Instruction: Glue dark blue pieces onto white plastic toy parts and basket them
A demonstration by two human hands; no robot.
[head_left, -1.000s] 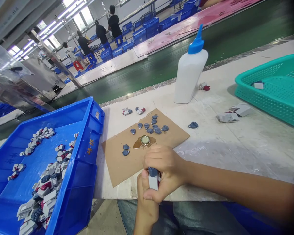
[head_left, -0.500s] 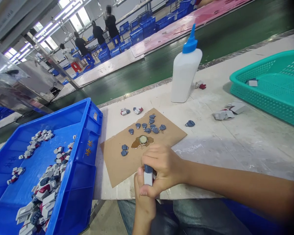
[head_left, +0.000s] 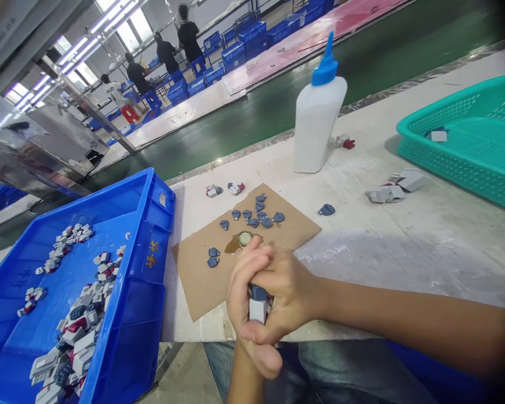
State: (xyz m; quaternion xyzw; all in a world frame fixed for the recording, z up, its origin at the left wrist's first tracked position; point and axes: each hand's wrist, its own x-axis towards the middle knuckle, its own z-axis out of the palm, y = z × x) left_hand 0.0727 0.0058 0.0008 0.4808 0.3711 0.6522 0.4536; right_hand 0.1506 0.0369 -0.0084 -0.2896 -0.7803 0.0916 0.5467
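A small grey-and-dark-blue plastic toy part shows between my two hands, just over the table's front edge. My right hand is closed around it, with the thumb along its lower end. My left hand cups the part from the left, its fingers bent over against the right hand and its thumb sticking out below. The palms hide most of the part. Just beyond the fingers lies a brown cardboard sheet bearing several dark blue toy pieces and a bottle cap beside a brown glossy puddle.
At left stands a blue bin holding many grey, red and blue parts. A white squeeze bottle with a blue nozzle stands behind the cardboard. A green basket sits right, near loose grey parts. Beyond runs a green conveyor; people work farther back.
My left hand has turned and its fingers have come up over the right hand's fingers, its thumb now pointing out below. The right hand keeps the part, slightly lower.
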